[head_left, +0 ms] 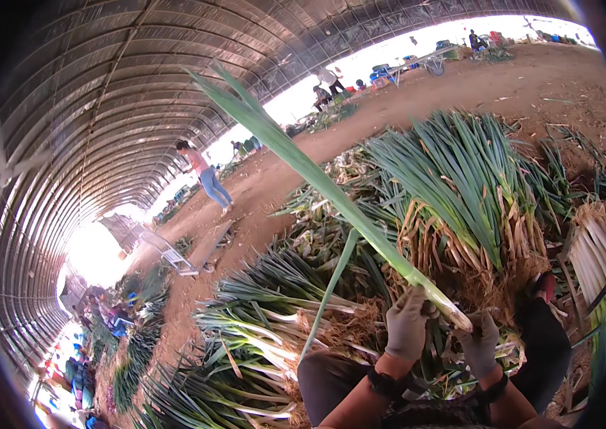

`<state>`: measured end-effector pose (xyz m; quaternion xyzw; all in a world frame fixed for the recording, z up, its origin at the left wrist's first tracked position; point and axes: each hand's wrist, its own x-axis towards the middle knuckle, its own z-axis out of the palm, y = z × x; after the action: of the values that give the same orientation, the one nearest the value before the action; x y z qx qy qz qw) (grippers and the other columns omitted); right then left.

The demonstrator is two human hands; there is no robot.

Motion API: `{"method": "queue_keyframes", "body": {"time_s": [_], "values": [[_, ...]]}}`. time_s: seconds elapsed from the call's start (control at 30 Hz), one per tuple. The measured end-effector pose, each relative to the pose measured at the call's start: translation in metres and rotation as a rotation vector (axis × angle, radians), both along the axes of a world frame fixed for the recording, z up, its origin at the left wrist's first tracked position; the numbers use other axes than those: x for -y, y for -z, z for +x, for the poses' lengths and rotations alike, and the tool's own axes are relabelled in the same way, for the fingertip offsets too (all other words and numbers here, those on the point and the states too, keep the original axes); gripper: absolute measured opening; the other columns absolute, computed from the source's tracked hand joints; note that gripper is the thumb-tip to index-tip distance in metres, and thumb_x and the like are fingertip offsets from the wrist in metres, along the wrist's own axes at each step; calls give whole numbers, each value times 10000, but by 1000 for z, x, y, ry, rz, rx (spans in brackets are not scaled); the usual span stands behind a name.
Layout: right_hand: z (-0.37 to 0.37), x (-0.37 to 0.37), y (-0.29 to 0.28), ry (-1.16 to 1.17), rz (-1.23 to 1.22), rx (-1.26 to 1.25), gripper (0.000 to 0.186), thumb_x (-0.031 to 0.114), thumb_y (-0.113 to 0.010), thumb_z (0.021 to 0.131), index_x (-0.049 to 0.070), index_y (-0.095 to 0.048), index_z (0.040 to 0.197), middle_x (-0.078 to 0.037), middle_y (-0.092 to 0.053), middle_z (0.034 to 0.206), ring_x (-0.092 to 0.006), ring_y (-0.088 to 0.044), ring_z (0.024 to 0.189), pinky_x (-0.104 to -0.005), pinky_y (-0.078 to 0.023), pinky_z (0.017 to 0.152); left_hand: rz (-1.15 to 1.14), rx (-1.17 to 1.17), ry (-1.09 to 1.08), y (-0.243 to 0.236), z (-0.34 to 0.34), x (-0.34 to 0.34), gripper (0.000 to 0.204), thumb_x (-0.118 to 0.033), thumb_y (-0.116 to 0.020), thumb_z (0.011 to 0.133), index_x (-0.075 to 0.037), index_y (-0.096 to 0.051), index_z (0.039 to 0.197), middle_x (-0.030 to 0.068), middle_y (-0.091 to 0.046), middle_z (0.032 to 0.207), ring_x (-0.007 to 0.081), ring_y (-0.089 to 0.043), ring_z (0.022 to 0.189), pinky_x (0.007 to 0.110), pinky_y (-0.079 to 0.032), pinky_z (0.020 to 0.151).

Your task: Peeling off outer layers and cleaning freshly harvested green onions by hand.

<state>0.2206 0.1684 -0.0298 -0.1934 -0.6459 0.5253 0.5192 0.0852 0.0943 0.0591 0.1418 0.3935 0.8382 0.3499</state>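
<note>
A ribbed tunnel shelter (pixel 138 86) arches over a standing bank of green onions (pixel 460 179) and a lying heap (pixel 267 336). One long green onion (pixel 346 209) slants up leftward, the gloved left hand (pixel 406 327) closed around its pale stalk; the gloved right hand (pixel 480 344) meets the root end, its grip indiscernible.

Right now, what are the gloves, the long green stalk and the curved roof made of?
Gloves: probably thin cloth, maybe coated; they look pale grey, matte and wrinkly.
Long green stalk: fresh plant, smooth and slightly shiny, with green leaves running into a pale base.
Curved roof: perhaps plastic sheet over metal hoops, since thin curved ribs show, but I can't be sure.
</note>
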Motion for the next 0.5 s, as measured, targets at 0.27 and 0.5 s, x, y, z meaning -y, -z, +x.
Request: {"method": "queue_keyframes", "body": {"time_s": [0.27,0.5], "values": [[5,-14,21,119,-36,5,179,55,-694,770,20,-556,877,-26,-539,815,-84,-533,664,-225,-426,569,-104,-19,71,-4,9,-25,134,-59,-621,909,19,-656,1012,59,-655,863,152,-646,779,354,-569,785],[17,-20,22,172,-48,19,204,85,-685,814,17,-564,964,-10,-518,869,-65,-507,727,-216,-417,588,-314,-182,237,-20,4,-48,147,-57,-614,884,70,-610,958,82,-620,785,142,-575,632,302,-495,614]]}}
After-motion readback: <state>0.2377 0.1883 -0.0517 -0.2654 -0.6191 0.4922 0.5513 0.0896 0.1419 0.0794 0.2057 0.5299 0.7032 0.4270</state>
